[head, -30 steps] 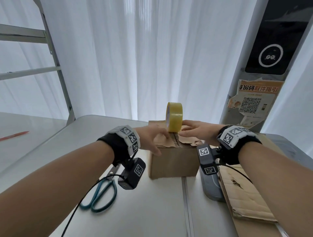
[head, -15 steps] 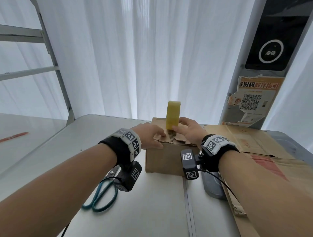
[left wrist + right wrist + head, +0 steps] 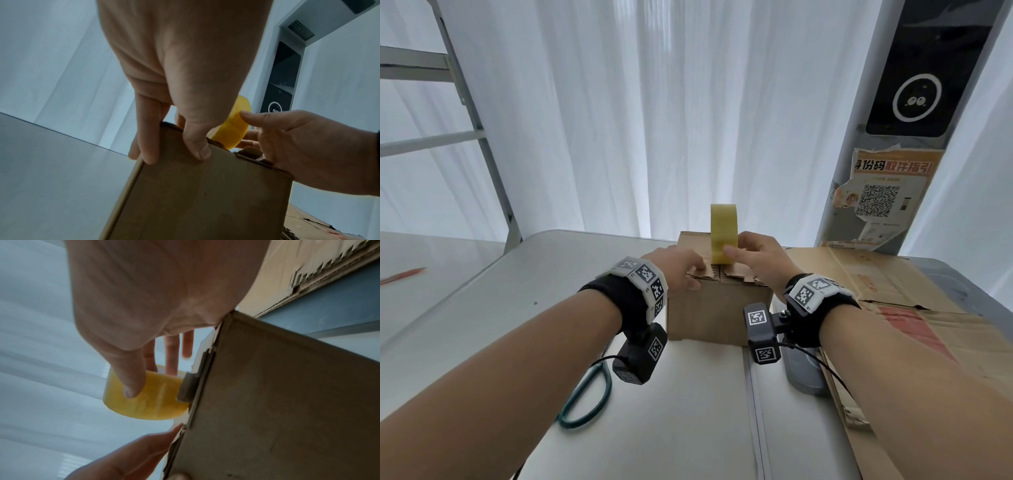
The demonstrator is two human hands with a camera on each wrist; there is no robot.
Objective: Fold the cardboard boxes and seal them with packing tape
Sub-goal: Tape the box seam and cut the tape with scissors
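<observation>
**A:** So, head cam first: the cardboard box [image 3: 717,315] sits on the grey table [image 3: 482,308], flaps folded shut on top. The yellow tape roll [image 3: 723,236] stands on edge right over the centre seam. The right hand [image 3: 755,257] pinches the roll, thumb on the near face. The left hand [image 3: 678,267] rests on the box top, fingers draped over the near-left edge.

**B:** What else is lying around?

**A:** Teal-handled scissors [image 3: 585,401] left of the box, a flattened cardboard sheet [image 3: 914,308] on the right, and white curtains [image 3: 654,120] behind.

**B:** And the left wrist cam?

**A:** Left-hand fingers [image 3: 148,142] curl over the box's top edge, thumb pressed on the side wall. Tape roll peeks out behind, with the other hand's thumb touching it.

**B:** Right wrist?

**A:** Thumb on the roll's outer band, fingers [image 3: 170,356] reaching behind it. Roll touches the box's top edge beside a torn flap bit. Can't tell if any tape is stuck down yet.
</observation>
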